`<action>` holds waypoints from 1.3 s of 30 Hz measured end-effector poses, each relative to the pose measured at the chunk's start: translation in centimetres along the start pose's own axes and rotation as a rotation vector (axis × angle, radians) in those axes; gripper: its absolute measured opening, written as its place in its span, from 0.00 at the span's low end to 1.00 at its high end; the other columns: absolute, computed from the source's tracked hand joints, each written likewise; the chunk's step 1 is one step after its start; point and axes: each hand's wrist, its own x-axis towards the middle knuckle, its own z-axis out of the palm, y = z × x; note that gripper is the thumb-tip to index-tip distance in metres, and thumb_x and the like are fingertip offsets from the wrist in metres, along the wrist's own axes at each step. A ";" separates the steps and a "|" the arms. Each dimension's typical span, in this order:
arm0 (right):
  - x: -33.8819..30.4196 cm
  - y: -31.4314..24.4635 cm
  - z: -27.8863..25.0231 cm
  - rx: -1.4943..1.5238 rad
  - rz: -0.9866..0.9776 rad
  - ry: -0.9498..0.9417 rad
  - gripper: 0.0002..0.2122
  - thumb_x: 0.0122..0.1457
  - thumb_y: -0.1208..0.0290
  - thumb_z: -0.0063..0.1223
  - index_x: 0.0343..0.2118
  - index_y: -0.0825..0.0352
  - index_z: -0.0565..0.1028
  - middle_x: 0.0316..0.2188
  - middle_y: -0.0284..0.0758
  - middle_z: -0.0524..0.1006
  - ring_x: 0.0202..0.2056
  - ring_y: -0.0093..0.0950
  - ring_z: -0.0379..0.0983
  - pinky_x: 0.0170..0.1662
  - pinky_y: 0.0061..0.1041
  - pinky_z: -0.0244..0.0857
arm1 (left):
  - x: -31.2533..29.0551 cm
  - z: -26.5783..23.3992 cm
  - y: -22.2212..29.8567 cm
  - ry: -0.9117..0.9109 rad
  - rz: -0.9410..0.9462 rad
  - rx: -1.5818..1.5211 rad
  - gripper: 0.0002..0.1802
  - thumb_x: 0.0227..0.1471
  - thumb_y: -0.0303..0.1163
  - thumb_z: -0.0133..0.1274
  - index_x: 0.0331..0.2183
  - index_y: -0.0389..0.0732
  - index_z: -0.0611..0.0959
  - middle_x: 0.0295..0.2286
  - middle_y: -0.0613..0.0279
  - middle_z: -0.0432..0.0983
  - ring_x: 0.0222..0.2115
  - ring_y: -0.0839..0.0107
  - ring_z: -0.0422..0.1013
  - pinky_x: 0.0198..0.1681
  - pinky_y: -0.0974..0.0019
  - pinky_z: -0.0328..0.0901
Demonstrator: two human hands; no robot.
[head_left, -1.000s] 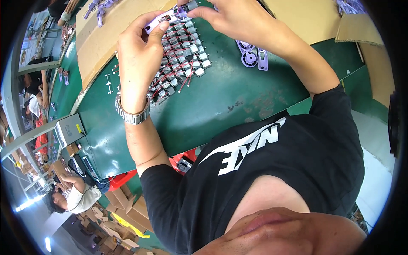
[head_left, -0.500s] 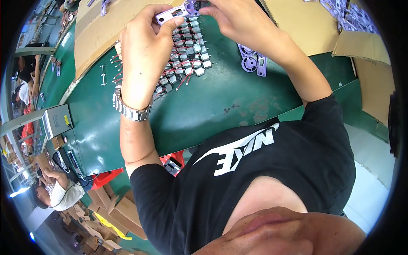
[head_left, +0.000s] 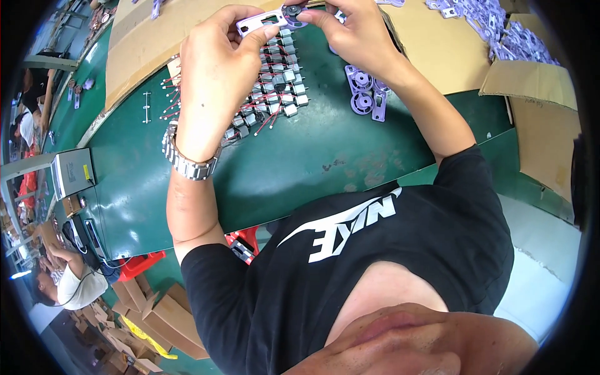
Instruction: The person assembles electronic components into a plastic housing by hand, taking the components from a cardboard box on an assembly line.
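Observation:
My left hand [head_left: 215, 75] is closed on the long end of a purple plastic housing [head_left: 253, 25], pinched between thumb and fingers. At the housing's round end sits a black round part [head_left: 292, 11]. My right hand [head_left: 359, 40] pinches that same round end from the right, thumb against its edge. Below my hands, several small silver motors [head_left: 284, 87] with red wires lie in rows on the green table, partly hidden by my left hand and wrist. More purple housings [head_left: 362, 100] with round wheel-like ends lie on the table under my right forearm.
Cardboard sheets [head_left: 437, 44] lie on the far side, with a heap of purple parts [head_left: 494, 28] at the far right. An open cardboard box [head_left: 537, 125] stands right. A grey box-shaped device [head_left: 74, 172] sits left. Other people work beyond the left edge.
Both hands and the housing have shifted slightly down in the picture; the housing has moved a little right. The black part now shows more fully at the round end. My view has moved slightly.

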 end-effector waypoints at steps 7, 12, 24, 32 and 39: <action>-0.6 3.0 0.7 0.168 0.222 -0.137 0.11 0.57 0.82 0.62 0.43 0.68 0.79 0.37 0.33 0.78 0.36 0.21 0.74 0.39 0.21 0.68 | 0.8 -0.4 -1.9 0.003 -0.057 -0.235 0.15 0.57 0.27 0.63 0.46 0.32 0.84 0.34 0.61 0.84 0.34 0.79 0.77 0.37 0.76 0.70; 0.3 -0.5 -0.6 0.693 0.632 -0.090 0.14 0.64 0.74 0.60 0.52 0.69 0.75 0.37 0.33 0.79 0.35 0.21 0.76 0.37 0.21 0.72 | 0.5 0.1 -1.2 0.018 0.040 -0.180 0.14 0.56 0.27 0.63 0.44 0.34 0.85 0.33 0.62 0.84 0.33 0.80 0.76 0.36 0.75 0.69; 0.4 2.3 -1.8 0.604 0.871 -0.358 0.16 0.64 0.80 0.56 0.55 0.74 0.75 0.40 0.42 0.82 0.34 0.29 0.82 0.39 0.25 0.80 | 0.4 1.3 -1.3 -0.031 0.081 -0.030 0.12 0.54 0.27 0.64 0.42 0.36 0.86 0.26 0.62 0.81 0.26 0.78 0.73 0.30 0.71 0.68; -1.3 4.2 -0.7 0.654 0.744 -0.322 0.15 0.64 0.77 0.55 0.53 0.75 0.76 0.37 0.41 0.82 0.30 0.26 0.81 0.35 0.22 0.77 | 0.6 1.5 -1.4 -0.061 0.038 -0.214 0.11 0.54 0.27 0.64 0.41 0.35 0.86 0.25 0.63 0.81 0.24 0.80 0.71 0.29 0.72 0.66; -1.6 4.4 1.1 0.439 0.612 -0.233 0.14 0.66 0.69 0.56 0.51 0.69 0.79 0.30 0.36 0.82 0.24 0.22 0.76 0.30 0.23 0.73 | 0.2 1.5 -0.4 -0.063 0.020 -0.015 0.11 0.55 0.27 0.64 0.41 0.35 0.86 0.25 0.65 0.81 0.25 0.81 0.73 0.29 0.73 0.68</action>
